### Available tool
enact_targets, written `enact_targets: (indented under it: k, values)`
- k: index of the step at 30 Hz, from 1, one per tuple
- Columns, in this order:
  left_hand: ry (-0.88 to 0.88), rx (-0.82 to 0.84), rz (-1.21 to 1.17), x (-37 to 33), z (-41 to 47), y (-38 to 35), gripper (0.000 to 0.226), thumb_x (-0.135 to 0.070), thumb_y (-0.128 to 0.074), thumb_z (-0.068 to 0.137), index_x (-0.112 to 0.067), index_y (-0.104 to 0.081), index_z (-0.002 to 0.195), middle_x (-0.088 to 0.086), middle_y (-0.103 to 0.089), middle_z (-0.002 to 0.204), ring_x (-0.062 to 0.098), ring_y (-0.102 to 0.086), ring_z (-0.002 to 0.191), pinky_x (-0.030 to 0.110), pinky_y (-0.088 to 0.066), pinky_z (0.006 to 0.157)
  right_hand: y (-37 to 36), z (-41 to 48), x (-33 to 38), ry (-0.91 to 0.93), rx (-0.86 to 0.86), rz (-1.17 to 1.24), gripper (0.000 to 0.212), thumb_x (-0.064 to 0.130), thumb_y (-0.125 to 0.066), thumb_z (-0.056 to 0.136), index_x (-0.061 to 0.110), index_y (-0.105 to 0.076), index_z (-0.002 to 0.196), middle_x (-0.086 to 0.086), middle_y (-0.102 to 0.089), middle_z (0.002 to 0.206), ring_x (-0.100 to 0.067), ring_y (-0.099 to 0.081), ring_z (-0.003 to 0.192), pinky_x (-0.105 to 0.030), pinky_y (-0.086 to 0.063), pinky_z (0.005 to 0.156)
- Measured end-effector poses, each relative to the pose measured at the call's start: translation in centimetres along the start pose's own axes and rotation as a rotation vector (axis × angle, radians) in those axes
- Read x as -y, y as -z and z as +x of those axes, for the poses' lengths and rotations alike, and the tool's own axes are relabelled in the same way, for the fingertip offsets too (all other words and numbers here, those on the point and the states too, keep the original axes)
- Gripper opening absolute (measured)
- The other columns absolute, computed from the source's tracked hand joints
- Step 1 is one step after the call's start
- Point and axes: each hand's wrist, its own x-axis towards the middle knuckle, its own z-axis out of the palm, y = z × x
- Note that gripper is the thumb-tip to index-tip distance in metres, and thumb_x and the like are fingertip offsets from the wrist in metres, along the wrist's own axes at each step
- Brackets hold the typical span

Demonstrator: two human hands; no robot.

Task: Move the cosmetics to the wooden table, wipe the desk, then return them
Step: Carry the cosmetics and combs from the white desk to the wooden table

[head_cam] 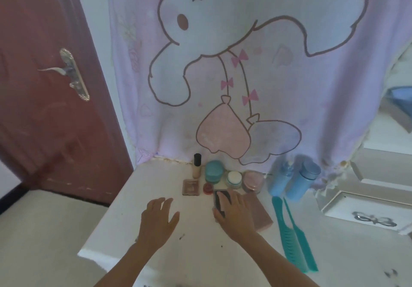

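Behind everything, a pink cartoon curtain (234,68), with a red-brown door (44,90) at the left. Below, a white desk (138,224) carrying the cosmetics along its back edge. From the right: two blue bottles (292,180), two teal combs (294,235) lying side by side, a pink box (262,214), a teal jar (214,171), a pink-lidded jar (253,180), a white-lidded jar (234,179), a slim black-capped bottle (197,165), a flat compact (190,187), a small red pot (208,189). Right hand (236,215) wrapped around a black case (220,201) beside the pink box, fingers closed on it. Left hand (159,217) spread wide, empty, over bare desk.
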Motion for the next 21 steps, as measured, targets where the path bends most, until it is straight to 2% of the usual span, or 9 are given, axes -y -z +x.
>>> enact_targets:
  k: [2,4,6,9,11,13,14,17,21]
  values:
    - [-0.015,0.016,0.055,-0.2,1.8,-1.0,0.057,-0.045,-0.035,0.08,-0.003,-0.071,0.094,0.016,-0.07,0.091,0.037,-0.067,0.084,0.043,-0.056,0.055,-1.0,2.4,-0.7,0.026,0.062,-0.013,0.055,0.047,-0.033,0.094,0.024,-0.025,0.143,-0.002,-0.027,0.147,-0.02,-0.027,0.133,-0.039,-0.025,0.108]
    - [0.052,0.036,0.06,0.1,3.1,-2.4,0.053,-0.045,-0.04,0.086,-0.01,-0.058,0.122,0.013,-0.058,0.125,0.032,-0.053,0.117,0.043,-0.051,0.084,-2.3,4.3,-1.2,0.044,0.109,-0.032,0.055,0.045,-0.032,0.095,0.024,-0.02,0.145,-0.002,-0.025,0.148,-0.02,-0.025,0.134,-0.039,-0.022,0.109]
    - [0.08,0.101,0.136,0.8,3.7,-4.4,0.054,-0.047,-0.035,0.093,-0.022,-0.03,0.141,-0.001,-0.028,0.149,0.018,-0.023,0.138,0.032,-0.034,0.105,-3.6,5.5,-1.4,0.08,0.144,-0.044,0.057,0.04,-0.032,0.095,0.022,-0.015,0.146,-0.002,-0.027,0.147,-0.019,-0.025,0.133,-0.037,-0.022,0.109]
    - [0.065,0.165,0.189,1.5,4.5,-5.8,0.056,-0.046,-0.033,0.094,-0.024,-0.019,0.144,-0.006,-0.012,0.154,0.012,-0.011,0.141,0.03,-0.026,0.11,-5.0,6.7,-1.0,0.114,0.216,-0.05,0.058,0.031,-0.033,0.095,0.014,-0.01,0.146,-0.004,-0.028,0.145,-0.017,-0.027,0.131,-0.036,-0.021,0.108]
    - [-0.002,0.188,0.238,1.7,5.5,-5.7,0.061,-0.047,-0.047,0.088,-0.018,-0.032,0.14,0.004,-0.025,0.151,0.016,-0.025,0.138,0.031,-0.036,0.104,-5.6,7.5,-0.7,0.095,0.222,-0.05,0.055,0.026,-0.036,0.092,0.016,-0.019,0.144,-0.002,-0.032,0.143,-0.017,-0.032,0.129,-0.035,-0.025,0.105]
    - [-0.098,0.203,0.29,1.8,7.1,-4.9,0.069,-0.052,-0.08,0.055,-0.015,-0.065,0.111,0.01,-0.061,0.121,0.022,-0.061,0.108,0.027,-0.055,0.075,-5.4,8.2,-0.1,0.042,0.184,-0.041,0.047,0.026,-0.053,0.083,0.019,-0.045,0.129,-0.003,-0.05,0.128,-0.018,-0.049,0.116,-0.033,-0.039,0.094]
    - [-0.154,0.163,0.313,1.8,8.0,-4.8,0.069,-0.051,-0.086,0.041,-0.015,-0.071,0.099,0.006,-0.068,0.108,0.02,-0.067,0.095,0.025,-0.056,0.065,-5.0,8.6,0.3,0.023,0.157,-0.024,0.043,0.029,-0.067,0.07,0.021,-0.06,0.111,0.0,-0.062,0.11,-0.017,-0.059,0.1,-0.03,-0.047,0.081]
    - [-0.185,0.155,0.237,1.6,11.3,-4.5,0.071,-0.044,-0.079,0.057,-0.012,-0.062,0.118,0.005,-0.059,0.125,0.02,-0.06,0.11,0.026,-0.053,0.081,-4.8,9.9,1.0,-0.001,0.126,-0.108,0.044,0.035,-0.085,0.026,0.026,-0.067,0.065,0.006,-0.062,0.061,-0.01,-0.06,0.055,-0.019,-0.046,0.045]
    - [-0.259,0.284,0.191,1.6,14.8,-5.9,0.066,-0.033,-0.051,0.085,-0.017,-0.023,0.143,-0.001,-0.016,0.154,0.016,-0.015,0.141,0.032,-0.024,0.11,-6.0,11.0,1.4,-0.036,0.138,-0.148,0.043,0.033,-0.085,0.019,0.026,-0.062,0.055,0.001,-0.056,0.05,-0.012,-0.056,0.046,-0.019,-0.044,0.042]
